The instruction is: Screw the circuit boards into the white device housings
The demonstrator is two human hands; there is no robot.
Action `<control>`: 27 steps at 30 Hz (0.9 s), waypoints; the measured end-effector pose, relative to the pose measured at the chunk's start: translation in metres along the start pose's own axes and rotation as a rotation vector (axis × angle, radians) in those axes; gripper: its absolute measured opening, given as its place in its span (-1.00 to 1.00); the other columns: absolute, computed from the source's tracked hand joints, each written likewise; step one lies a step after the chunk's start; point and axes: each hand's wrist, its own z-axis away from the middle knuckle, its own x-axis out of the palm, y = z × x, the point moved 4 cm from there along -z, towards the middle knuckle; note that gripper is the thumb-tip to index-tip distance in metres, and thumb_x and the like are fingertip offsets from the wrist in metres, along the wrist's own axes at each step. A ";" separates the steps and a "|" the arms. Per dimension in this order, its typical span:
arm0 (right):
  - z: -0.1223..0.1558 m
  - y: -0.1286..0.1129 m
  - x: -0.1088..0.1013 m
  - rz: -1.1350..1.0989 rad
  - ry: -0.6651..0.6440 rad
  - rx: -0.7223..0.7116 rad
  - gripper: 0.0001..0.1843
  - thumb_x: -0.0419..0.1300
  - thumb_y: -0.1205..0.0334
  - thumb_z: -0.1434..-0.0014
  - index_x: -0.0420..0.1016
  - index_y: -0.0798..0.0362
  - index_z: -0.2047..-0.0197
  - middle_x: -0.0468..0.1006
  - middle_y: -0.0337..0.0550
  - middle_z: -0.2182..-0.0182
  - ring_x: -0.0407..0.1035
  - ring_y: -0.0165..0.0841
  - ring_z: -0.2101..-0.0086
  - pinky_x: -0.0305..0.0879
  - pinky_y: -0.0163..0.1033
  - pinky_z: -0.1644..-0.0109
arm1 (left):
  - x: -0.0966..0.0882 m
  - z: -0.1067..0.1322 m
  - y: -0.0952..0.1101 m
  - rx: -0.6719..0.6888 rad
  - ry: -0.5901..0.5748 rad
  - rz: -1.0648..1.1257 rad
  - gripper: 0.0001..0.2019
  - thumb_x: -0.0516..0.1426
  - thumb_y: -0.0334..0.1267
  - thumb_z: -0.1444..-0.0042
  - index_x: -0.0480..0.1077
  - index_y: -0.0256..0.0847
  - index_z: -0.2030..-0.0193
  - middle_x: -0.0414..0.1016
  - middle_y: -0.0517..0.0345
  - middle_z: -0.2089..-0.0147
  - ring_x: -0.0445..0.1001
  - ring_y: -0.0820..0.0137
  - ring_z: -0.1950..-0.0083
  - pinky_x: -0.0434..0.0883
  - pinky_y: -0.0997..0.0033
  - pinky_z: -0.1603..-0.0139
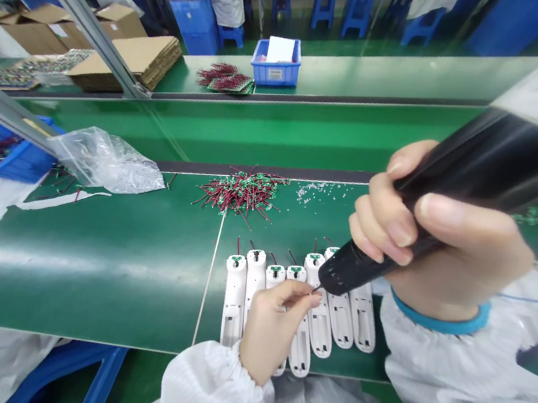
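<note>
My right hand (438, 254) is wrapped round a black electric screwdriver (485, 173), which slants down to the left. Its thin bit meets the fingertips of my left hand (275, 324), pinched together at the tip; whatever they hold is too small to make out. Beneath and around my left hand lies a row of several long white plastic housings (234, 297). Small green circuit boards (277, 270) with dark red wires sit at the housings' upper ends. The screwdriver and my left hand cover parts of the row.
Beyond the row lie a heap of red-wired green boards (245, 191) and scattered small screws (321, 192). To the left are a clear plastic bag (108, 160) and a blue bin (7, 156). Across the belt stands another blue bin (275, 73). A metal post (75, 11) slants at left.
</note>
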 end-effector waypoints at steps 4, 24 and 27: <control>-0.001 0.003 0.001 -0.022 -0.018 0.022 -0.87 0.31 0.37 0.10 0.51 0.02 0.40 0.30 -0.34 0.75 0.09 -0.50 0.77 0.05 -0.32 0.72 | 0.001 0.000 0.004 -0.011 -0.015 0.017 -0.96 0.26 -0.33 -0.02 0.53 -0.20 0.42 0.63 0.18 0.40 0.57 0.37 0.33 0.49 0.43 0.24; -0.011 0.007 -0.012 0.065 0.154 -0.067 -0.88 0.27 0.36 0.12 0.47 0.01 0.43 0.28 -0.34 0.72 0.09 -0.48 0.72 0.05 -0.26 0.64 | 0.006 -0.002 -0.019 -0.126 -0.069 0.044 -0.94 0.27 -0.33 0.01 0.50 -0.22 0.46 0.59 0.15 0.46 0.57 0.36 0.37 0.51 0.41 0.28; -0.016 0.013 -0.016 0.048 0.180 -0.047 -0.89 0.27 0.35 0.12 0.46 0.03 0.42 0.27 -0.34 0.71 0.08 -0.50 0.71 0.05 -0.28 0.62 | 0.001 -0.004 -0.017 -0.090 -0.028 0.070 -0.95 0.24 -0.32 -0.04 0.54 -0.21 0.39 0.62 0.13 0.40 0.60 0.35 0.33 0.53 0.39 0.22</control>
